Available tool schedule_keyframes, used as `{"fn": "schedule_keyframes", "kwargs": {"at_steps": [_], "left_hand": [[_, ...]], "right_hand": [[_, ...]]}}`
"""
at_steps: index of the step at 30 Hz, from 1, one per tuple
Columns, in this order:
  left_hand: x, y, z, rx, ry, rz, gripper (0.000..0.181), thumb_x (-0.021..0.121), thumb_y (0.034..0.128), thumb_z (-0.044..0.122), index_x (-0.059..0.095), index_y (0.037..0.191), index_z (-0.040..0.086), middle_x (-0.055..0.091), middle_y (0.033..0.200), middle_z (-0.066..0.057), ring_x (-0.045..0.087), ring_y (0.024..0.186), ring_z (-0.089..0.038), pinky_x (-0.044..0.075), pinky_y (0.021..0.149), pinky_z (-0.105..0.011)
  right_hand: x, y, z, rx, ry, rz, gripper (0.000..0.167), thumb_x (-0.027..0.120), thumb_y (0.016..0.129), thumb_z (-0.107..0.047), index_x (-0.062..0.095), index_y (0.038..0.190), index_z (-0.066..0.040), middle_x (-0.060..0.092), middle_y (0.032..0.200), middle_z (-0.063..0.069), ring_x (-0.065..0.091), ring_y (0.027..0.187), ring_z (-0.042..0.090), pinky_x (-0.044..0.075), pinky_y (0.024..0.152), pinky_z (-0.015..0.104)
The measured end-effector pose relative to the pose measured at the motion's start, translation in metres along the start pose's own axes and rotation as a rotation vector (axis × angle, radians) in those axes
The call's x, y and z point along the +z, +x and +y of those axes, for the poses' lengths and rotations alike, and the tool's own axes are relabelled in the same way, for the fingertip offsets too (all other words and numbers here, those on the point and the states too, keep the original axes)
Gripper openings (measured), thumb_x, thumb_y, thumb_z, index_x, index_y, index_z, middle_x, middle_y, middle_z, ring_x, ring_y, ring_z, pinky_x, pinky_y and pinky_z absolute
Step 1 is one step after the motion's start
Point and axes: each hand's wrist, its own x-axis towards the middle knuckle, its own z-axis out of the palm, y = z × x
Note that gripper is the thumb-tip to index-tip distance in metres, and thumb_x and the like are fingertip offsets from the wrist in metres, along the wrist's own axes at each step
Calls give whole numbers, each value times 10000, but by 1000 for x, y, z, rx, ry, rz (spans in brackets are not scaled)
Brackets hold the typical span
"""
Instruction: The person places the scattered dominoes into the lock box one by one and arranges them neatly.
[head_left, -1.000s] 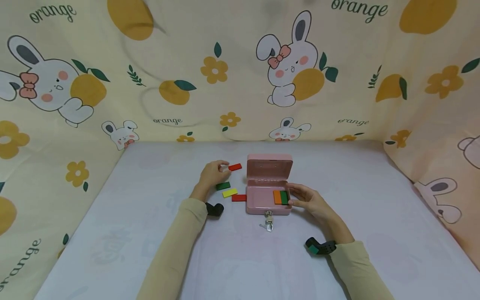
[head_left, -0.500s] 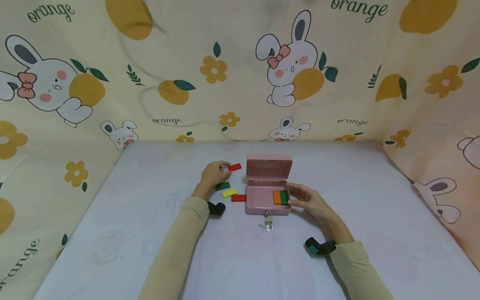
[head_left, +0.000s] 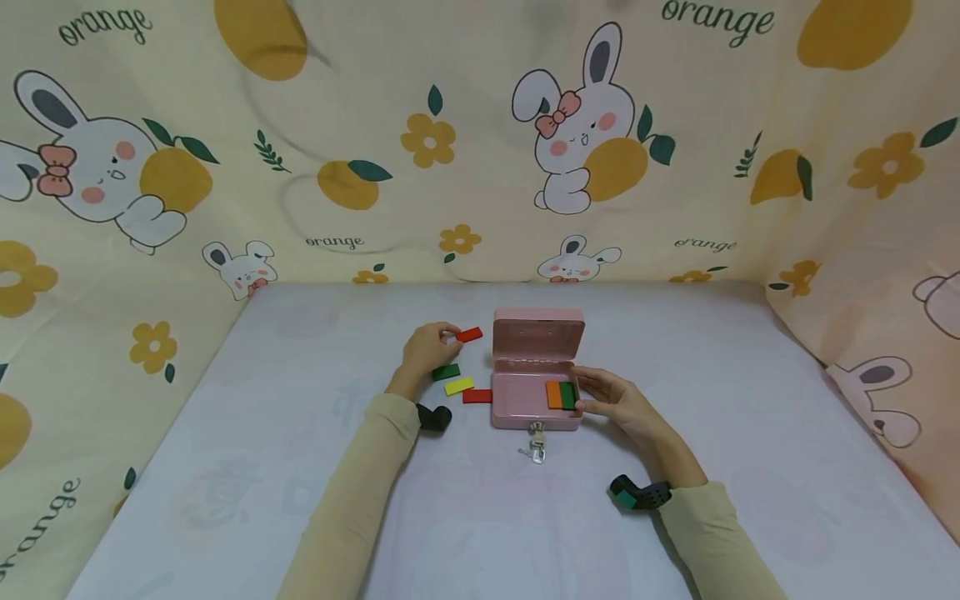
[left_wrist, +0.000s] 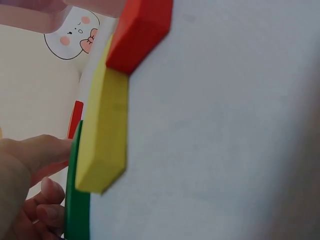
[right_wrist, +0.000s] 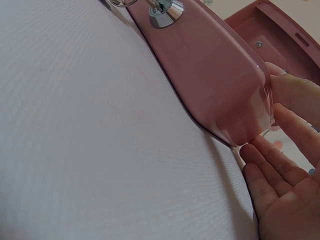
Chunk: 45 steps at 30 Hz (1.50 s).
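Note:
In the head view my left hand (head_left: 429, 348) pinches the left end of a red block (head_left: 469, 334) lying on the table behind the others. Nearer lie a green block (head_left: 446, 372), a yellow block (head_left: 459, 387) and another red block (head_left: 477, 397), which reaches the box's left side. The pink cash box (head_left: 517, 408) stands with its lid up. Inside, along its right wall, sit an orange block (head_left: 554, 395) and a green block (head_left: 567, 396). My right hand (head_left: 618, 396) holds the box's right side; in the right wrist view the thumb (right_wrist: 296, 92) hooks over the rim.
A lock with keys (head_left: 537, 446) hangs at the box's front. The white table (head_left: 480, 517) ends at a patterned curtain (head_left: 480, 208) behind and at both sides. A black wrist camera (head_left: 433, 418) is strapped beside the left hand.

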Motion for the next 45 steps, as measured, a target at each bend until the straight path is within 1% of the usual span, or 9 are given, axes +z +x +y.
{"fn": "schedule_keyframes", "kwargs": {"at_steps": [3,8,13,22,29,34,38,43,45], "left_hand": [[-1,0,-1,-1,15,7,323,636,907,297,660,1201,166,522,836,-37,484,795,-180,338,634,-243],[-2,-3,-1,5,-39,9,308,660,897,280,670,1168,135,480,773,-23,458,737,-172,328,620,-244],[-2,-5,-1,5,-60,16,305,701,871,291,679,1124,122,456,749,-18,444,725,-167,321,623,-249],[-2,-7,-2,-58,-77,-17,325,742,835,330,672,1080,127,558,918,-65,492,880,-203,378,720,-274],[-5,-5,-8,30,-106,-15,301,746,835,267,664,1078,111,496,843,-40,475,837,-192,369,721,-288],[-8,0,-13,124,-164,-78,314,717,861,187,636,1152,104,481,855,-29,463,803,-173,383,701,-252],[-10,5,-15,165,-129,-134,403,694,879,183,590,1264,119,490,892,-25,460,790,-158,385,697,-229],[-14,9,-13,191,-17,-197,504,650,904,198,499,1384,173,495,898,-13,462,780,-150,373,711,-242],[-15,10,-11,193,21,-217,522,634,909,193,475,1407,192,493,899,-14,465,795,-151,370,718,-246]], "right_hand": [[0,1,0,16,0,3,640,668,895,-155,376,1437,22,353,1505,277,412,1404,247,361,1005,44],[0,1,-1,21,-11,3,638,665,899,-161,375,1436,24,354,1504,279,323,1420,415,360,1003,43],[-1,1,1,11,-1,4,634,668,894,-150,381,1431,28,361,1500,279,374,1415,320,356,1000,38],[-2,2,3,5,2,-3,628,662,898,-142,380,1433,28,359,1502,279,317,1415,417,354,999,36],[0,0,1,8,5,-2,631,662,897,-135,374,1430,43,358,1496,293,289,1408,460,354,995,33],[1,0,0,2,-8,5,632,668,891,-129,380,1426,45,368,1490,292,315,1409,435,350,1002,34],[0,1,1,-2,1,1,632,667,893,-135,379,1428,40,361,1497,288,349,1414,376,352,1002,36],[0,1,1,-8,17,-8,633,660,898,-134,370,1434,39,343,1506,290,459,1332,23,358,1008,46],[0,1,1,-9,17,-10,635,662,897,-134,370,1434,39,345,1504,291,458,1313,-14,357,1008,45]]}}
